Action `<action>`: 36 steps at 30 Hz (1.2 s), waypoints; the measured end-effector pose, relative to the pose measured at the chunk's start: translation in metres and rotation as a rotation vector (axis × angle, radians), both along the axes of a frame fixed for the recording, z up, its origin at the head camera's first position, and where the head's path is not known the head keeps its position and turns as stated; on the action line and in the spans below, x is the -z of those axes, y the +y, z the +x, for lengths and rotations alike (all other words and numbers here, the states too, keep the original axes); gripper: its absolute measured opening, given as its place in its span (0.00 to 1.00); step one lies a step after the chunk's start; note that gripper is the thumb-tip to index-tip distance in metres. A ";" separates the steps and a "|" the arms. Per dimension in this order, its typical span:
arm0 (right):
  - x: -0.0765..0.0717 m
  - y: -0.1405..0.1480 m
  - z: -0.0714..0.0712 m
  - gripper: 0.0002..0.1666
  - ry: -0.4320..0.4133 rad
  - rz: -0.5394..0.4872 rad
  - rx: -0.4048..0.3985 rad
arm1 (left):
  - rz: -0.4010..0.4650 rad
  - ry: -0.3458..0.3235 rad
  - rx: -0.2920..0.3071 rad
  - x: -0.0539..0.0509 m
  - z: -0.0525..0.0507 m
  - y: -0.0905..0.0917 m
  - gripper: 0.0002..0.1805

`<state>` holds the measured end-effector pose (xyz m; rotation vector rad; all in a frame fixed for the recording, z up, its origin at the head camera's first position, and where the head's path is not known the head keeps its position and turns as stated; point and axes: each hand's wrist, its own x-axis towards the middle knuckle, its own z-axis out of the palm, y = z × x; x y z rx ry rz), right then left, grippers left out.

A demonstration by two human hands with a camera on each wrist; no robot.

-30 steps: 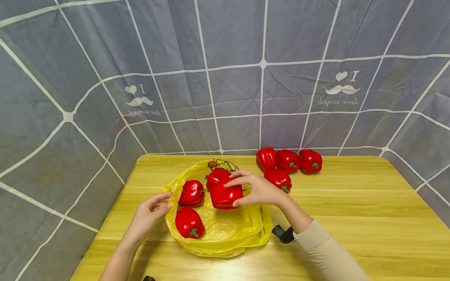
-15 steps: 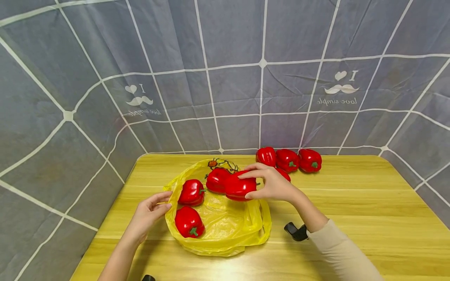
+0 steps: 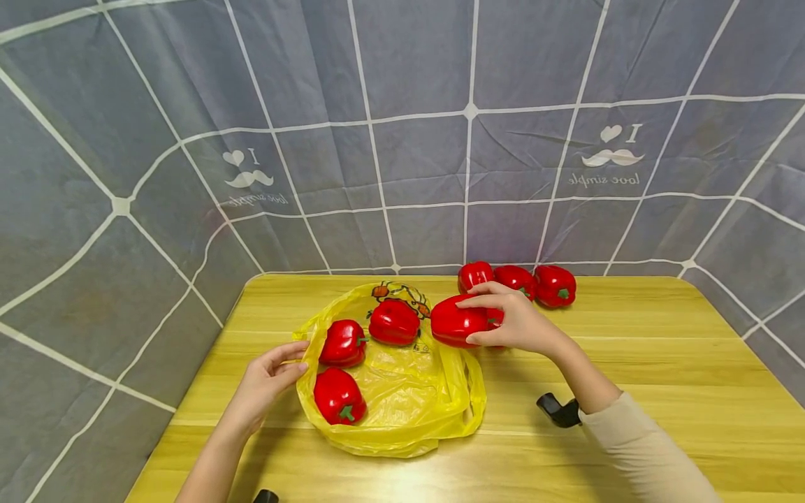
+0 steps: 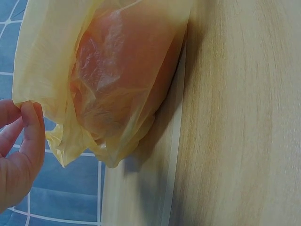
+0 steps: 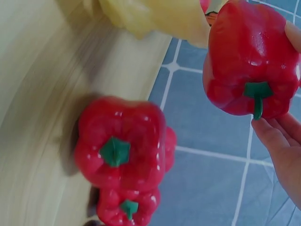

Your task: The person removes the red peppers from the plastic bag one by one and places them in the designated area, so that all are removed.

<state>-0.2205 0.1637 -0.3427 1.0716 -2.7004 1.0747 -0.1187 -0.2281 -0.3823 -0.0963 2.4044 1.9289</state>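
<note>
A yellow plastic bag lies opened on the table, with three red bell peppers inside: one at the back, one at the left and one at the front left. My left hand pinches the bag's left rim between thumb and fingers; in the left wrist view the thin plastic is caught at the fingertips. Above the bag's right edge, my right hand grips another red bell pepper. Its green stem shows in the right wrist view.
Behind and right of my right hand sit several more red bell peppers, among them one at the far right and one partly hidden by the held one. The wooden table meets a grey gridded cloth behind.
My right hand has moved right and slightly back with the bell pepper, from over the bag's middle to its right edge. My left hand stays at the left rim.
</note>
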 end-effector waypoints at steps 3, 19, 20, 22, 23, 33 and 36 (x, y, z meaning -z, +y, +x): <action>-0.002 0.005 0.001 0.28 0.011 0.006 0.025 | -0.003 -0.001 0.004 -0.001 0.000 0.000 0.24; -0.006 0.044 -0.001 0.28 0.013 0.017 0.163 | 0.001 0.010 -0.001 -0.001 0.000 -0.001 0.24; -0.006 0.047 -0.002 0.28 0.008 0.012 0.170 | 0.003 0.013 0.000 -0.001 0.000 -0.001 0.24; -0.005 0.052 -0.001 0.28 -0.008 0.000 0.181 | 0.007 0.016 0.002 -0.001 0.000 -0.001 0.24; -0.005 0.055 -0.001 0.28 -0.014 -0.002 0.187 | 0.011 0.017 0.002 0.000 0.000 -0.001 0.24; 0.001 0.078 0.003 0.29 -0.037 0.008 0.282 | 0.011 0.007 -0.006 0.000 -0.002 0.000 0.23; 0.005 0.084 0.004 0.30 -0.052 -0.002 0.314 | 0.009 0.001 -0.004 -0.001 -0.002 0.001 0.23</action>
